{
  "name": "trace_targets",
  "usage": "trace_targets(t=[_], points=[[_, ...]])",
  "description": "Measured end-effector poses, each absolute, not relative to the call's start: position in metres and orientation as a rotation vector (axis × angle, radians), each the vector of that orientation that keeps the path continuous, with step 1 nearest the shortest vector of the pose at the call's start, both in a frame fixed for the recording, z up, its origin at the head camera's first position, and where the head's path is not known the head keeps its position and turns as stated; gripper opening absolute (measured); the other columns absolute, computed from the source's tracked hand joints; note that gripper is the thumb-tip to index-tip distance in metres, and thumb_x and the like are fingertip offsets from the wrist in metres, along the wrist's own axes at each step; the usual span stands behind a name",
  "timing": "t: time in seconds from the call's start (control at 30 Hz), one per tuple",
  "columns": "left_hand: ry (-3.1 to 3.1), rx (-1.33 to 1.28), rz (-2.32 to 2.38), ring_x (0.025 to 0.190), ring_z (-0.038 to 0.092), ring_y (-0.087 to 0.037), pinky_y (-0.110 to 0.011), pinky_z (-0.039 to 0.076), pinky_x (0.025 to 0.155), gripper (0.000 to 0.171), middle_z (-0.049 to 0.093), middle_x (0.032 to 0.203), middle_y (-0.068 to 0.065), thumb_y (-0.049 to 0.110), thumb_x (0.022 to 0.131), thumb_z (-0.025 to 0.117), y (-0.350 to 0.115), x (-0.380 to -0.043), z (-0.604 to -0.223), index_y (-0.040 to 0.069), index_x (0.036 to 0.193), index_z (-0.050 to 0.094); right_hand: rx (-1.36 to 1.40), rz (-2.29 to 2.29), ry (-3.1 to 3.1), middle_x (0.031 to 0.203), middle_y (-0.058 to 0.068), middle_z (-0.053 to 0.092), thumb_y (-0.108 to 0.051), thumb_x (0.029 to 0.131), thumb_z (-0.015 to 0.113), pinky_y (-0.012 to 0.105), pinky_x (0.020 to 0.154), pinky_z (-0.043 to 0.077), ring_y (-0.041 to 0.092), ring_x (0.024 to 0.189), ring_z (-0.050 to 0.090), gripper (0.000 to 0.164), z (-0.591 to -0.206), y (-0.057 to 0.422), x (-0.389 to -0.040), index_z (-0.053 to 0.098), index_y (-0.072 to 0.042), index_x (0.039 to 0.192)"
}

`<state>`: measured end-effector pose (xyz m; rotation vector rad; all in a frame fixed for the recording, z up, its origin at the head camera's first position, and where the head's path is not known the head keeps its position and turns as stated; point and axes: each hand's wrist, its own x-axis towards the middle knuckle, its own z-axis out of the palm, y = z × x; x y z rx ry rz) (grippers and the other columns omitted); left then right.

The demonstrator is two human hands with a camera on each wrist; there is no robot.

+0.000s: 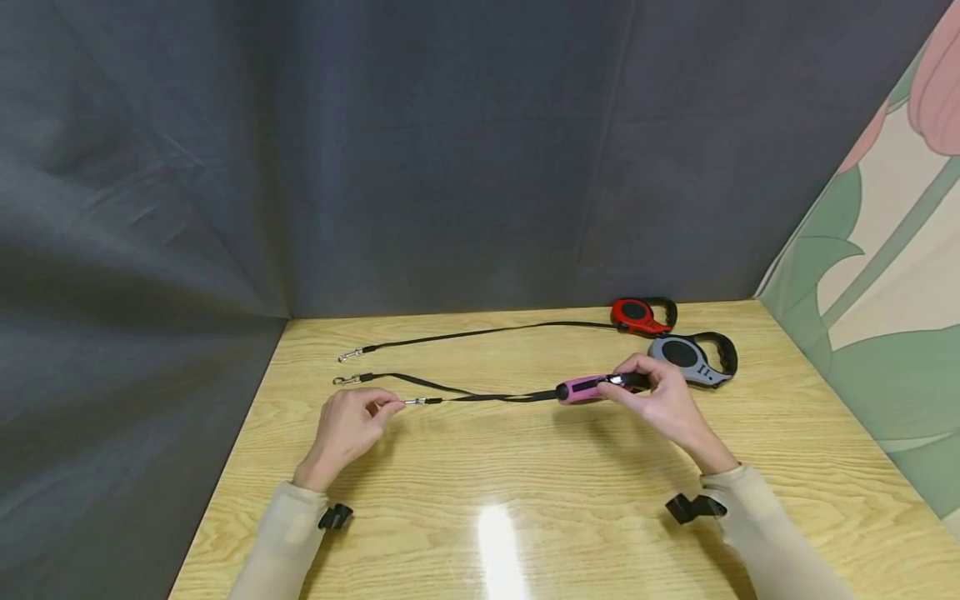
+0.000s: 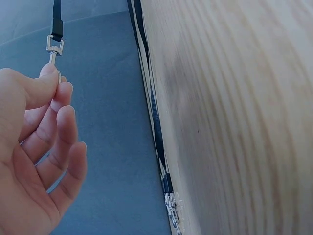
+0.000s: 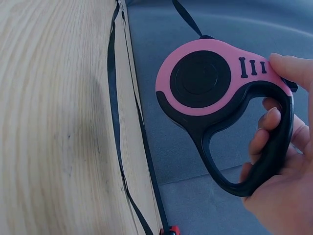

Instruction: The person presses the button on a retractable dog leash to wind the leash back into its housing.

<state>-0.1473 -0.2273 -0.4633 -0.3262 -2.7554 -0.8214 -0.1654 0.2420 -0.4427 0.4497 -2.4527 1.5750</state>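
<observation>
My right hand [image 1: 667, 408] grips the black handle of a pink and black retractable dog leash [image 3: 200, 76], held up above the table, its thumb on the top of the casing. From that leash a black strap runs left to a silver snap hook [image 2: 54, 46]. My left hand [image 1: 348, 429] pinches this hook between thumb and forefinger, its other fingers loosely bent. The hook's lower end is hidden by the fingertips. Behind the pink leash, a grey retractable leash [image 1: 678, 353] lies on the table, its strap stretched left to its own hook [image 1: 347, 380].
At the back lies a red retractable leash [image 1: 632, 311], its strap drawn out left to another hook [image 1: 350, 355]. The wooden table [image 1: 420, 500] meets a dark cloth backdrop [image 1: 450, 167]. A flowered cloth [image 1: 885, 333] hangs along the right.
</observation>
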Motion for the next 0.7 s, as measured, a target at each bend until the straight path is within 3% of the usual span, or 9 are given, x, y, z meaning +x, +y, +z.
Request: trace_targets(t=[0.7], points=[[-2.770, -0.351, -0.818, 0.063, 0.056, 0.000, -0.025, 0.042, 0.059, 0.009, 0.076, 0.079, 0.012, 0.031, 0.097, 0.080, -0.2184, -0.1492, -0.4612, 0.024, 0.097, 0.086, 0.469, 1.576, -2.490, 0.090, -0.004, 0.070, -0.010, 0.088, 0.088, 0.028, 0.079, 0.048, 0.009, 0.085, 0.060, 0.015, -0.4442, 0.2318, -0.1667, 0.074, -0.010, 0.093]])
